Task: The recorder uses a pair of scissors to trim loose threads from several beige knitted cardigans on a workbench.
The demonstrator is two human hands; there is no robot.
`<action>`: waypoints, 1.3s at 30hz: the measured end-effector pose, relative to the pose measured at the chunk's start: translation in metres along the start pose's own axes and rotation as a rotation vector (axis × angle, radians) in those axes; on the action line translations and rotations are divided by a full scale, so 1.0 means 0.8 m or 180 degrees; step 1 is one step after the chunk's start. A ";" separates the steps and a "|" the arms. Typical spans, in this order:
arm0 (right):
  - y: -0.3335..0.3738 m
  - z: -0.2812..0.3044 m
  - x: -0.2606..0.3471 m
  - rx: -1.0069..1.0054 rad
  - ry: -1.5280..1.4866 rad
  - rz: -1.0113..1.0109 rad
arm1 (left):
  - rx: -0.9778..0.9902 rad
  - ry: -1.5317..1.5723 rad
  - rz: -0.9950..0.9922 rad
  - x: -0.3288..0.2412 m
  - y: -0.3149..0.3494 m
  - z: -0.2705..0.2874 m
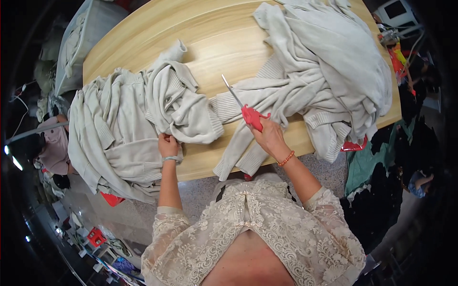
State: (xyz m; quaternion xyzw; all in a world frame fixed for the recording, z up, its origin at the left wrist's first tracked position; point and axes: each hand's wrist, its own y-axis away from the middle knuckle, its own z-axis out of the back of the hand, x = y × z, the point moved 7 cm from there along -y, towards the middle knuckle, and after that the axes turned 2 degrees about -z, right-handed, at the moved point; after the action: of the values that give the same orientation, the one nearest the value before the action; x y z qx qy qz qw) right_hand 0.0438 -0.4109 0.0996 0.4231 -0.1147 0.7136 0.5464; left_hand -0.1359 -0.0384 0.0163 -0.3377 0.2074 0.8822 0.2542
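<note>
My right hand [269, 138] is closed round the red handles of a pair of scissors [251, 116]. Their blades look shut and point up and to the left, over the sleeve of a pale grey sweater. With bent fingers, my left hand [168, 144] pinches the knit of a pale grey sweater [191, 119] that lies bunched up at the left middle of the table. Under and beside it spreads a heap of similar sweaters [107, 128]. To the right lies a bigger pile of pale grey sweaters [319, 57], whose sleeves trail toward the near edge.
The garments lie on a wooden table [214, 35]. A whitish bin with cloth [88, 33] stands beyond its left side. Another person [53, 148] is at the far left. Dark cloth [377, 190] and green cloth [369, 159] lie low at the right. A red stool [96, 236] stands lower left.
</note>
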 end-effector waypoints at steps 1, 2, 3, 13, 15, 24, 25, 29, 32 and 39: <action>-0.015 -0.004 0.000 -0.0025 -0.0143 -0.0074 | -0.0155 -0.0652 -0.0722 -0.062 0.010 0.000; -0.030 -0.013 0.013 0.0006 -0.0147 -0.0038 | -0.0522 -0.0479 -0.1051 -0.094 0.013 0.016; -0.045 -0.024 0.024 0.0048 -0.0250 0.0023 | -0.0888 -0.0309 -0.1373 -0.124 0.016 0.029; -0.163 -0.145 0.077 0.0736 -0.1129 0.0488 | 0.0235 -0.1944 -0.3306 -0.255 -0.077 -0.061; -0.161 -0.157 0.064 0.0760 -0.1059 0.0507 | 0.0138 -0.2698 -0.2523 -0.240 -0.113 -0.070; 0.002 -0.082 0.082 0.1085 -0.0647 0.0365 | 0.0092 0.0594 -0.0119 -0.114 -0.272 0.090; 0.021 -0.072 0.088 0.1095 -0.0720 0.0483 | 0.0251 0.0908 0.0023 -0.119 -0.280 0.105; 0.071 -0.069 0.106 0.1269 -0.1155 0.0526 | 0.0252 0.2026 -0.0837 -0.276 -0.251 0.145; 0.080 -0.061 0.103 0.1191 -0.1759 0.0440 | 0.0597 0.2280 -0.1082 -0.355 -0.243 0.083; 0.114 -0.027 -0.015 0.0476 -0.0233 -0.0875 | 0.1783 0.0815 -0.2007 -0.368 -0.127 -0.236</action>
State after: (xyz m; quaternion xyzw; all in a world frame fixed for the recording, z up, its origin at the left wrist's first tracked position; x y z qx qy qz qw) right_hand -0.0462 -0.4396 0.1048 0.5001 -0.0221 0.6227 0.6014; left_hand 0.2056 -0.1507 0.0736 -0.4091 0.3552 0.6223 0.5650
